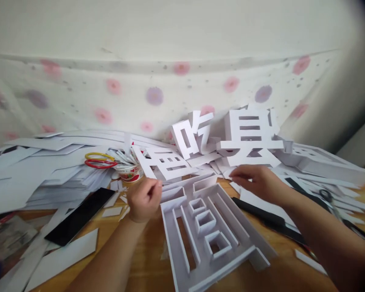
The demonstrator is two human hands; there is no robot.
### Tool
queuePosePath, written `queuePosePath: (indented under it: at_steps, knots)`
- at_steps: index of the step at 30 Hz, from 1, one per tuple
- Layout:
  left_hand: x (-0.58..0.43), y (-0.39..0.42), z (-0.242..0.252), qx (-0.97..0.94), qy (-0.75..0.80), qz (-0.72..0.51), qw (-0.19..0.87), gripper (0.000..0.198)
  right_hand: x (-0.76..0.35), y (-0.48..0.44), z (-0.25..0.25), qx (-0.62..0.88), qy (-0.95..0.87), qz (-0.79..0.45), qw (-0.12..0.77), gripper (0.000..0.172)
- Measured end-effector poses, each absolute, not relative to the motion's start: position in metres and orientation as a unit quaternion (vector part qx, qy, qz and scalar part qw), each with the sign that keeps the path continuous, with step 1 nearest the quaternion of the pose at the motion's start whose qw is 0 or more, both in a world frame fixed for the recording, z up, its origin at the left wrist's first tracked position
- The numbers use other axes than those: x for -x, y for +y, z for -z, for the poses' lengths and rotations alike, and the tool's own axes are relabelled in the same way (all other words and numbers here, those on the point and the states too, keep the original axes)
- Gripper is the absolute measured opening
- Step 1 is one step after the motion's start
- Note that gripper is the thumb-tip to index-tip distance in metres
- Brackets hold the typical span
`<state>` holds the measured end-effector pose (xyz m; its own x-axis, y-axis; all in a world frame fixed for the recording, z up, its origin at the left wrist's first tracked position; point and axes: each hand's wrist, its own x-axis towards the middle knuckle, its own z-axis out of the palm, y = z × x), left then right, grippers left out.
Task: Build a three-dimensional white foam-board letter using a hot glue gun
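Observation:
A large white three-dimensional paper character [209, 231] lies open side up on the wooden table [146, 263] in front of me. My left hand [144, 198] is at its top left corner, fingers curled in a pinch; what they hold is too small to make out. My right hand [257, 182] reaches over the character's top right edge, fingers bent down and closed, touching white paper pieces there. Behind it stand several finished white paper characters [249, 136], one [166, 162] lying just past my left hand.
Stacks of white card sheets [42, 170] cover the left side. A small cup [129, 170] holds paper strips, with red and yellow rings [99, 160] beside it. A black phone [79, 215] lies left. A black utility knife [270, 219] and scissors [331, 198] lie right. Floral cloth [155, 95] hangs behind.

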<state>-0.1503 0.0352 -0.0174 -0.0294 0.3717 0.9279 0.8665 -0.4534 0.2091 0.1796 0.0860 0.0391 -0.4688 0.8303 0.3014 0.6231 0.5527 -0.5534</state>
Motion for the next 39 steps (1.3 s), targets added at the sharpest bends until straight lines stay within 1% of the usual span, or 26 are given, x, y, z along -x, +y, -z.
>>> queuePosePath:
  at_steps: [3,5,10,16,20,25,27,29,31,34,35,37,39]
  knots:
    - [0.164,0.046,0.022,0.603,-0.502,0.58,0.222,0.017,-0.198,0.094,-0.03,0.509,-0.784,-0.185,0.303,0.025]
    - [0.168,0.05,0.025,0.595,-0.505,0.589,0.209,0.017,-0.226,0.093,-0.019,0.574,-0.753,-0.152,0.284,0.027]
    - [0.159,0.048,0.024,0.613,-0.498,0.583,0.19,0.013,-0.289,0.076,0.012,0.676,-0.693,-0.071,0.241,0.022]
    - [0.139,0.042,0.023,0.714,-0.423,0.502,0.246,0.014,-0.285,0.067,0.037,0.663,-0.731,-0.046,0.155,0.025]
    - [0.131,0.041,0.025,0.743,-0.418,0.466,0.236,0.014,-0.283,0.074,0.044,0.66,-0.743,-0.043,0.105,0.031]
    - [0.126,0.032,0.02,0.75,-0.435,0.45,0.214,0.013,-0.289,0.076,0.05,0.672,-0.734,-0.038,0.086,0.047]
    - [0.12,0.029,0.016,0.786,-0.399,0.434,0.188,0.009,-0.291,0.077,0.05,0.677,-0.73,-0.042,0.088,0.048]
    - [0.114,0.028,0.012,0.829,-0.347,0.41,0.156,0.005,-0.293,0.078,0.049,0.68,-0.725,-0.049,0.098,0.044]
    - [0.108,0.03,0.012,0.861,-0.314,0.382,0.121,0.008,-0.295,0.079,0.047,0.681,-0.721,-0.056,0.115,0.035]
    - [0.105,0.035,0.014,0.877,-0.313,0.355,0.084,0.011,-0.297,0.076,0.039,0.683,-0.71,-0.053,0.159,0.017]
    - [0.106,0.036,0.015,0.878,-0.316,0.35,0.079,0.011,-0.299,0.073,0.036,0.685,-0.705,-0.045,0.181,0.014]
    - [0.107,0.037,0.017,0.88,-0.316,0.347,0.08,0.012,-0.304,0.062,0.028,0.686,-0.69,-0.022,0.23,0.013]
    - [0.107,0.038,0.018,0.883,-0.307,0.343,0.089,0.012,-0.309,0.046,0.02,0.684,-0.676,-0.006,0.274,0.016]
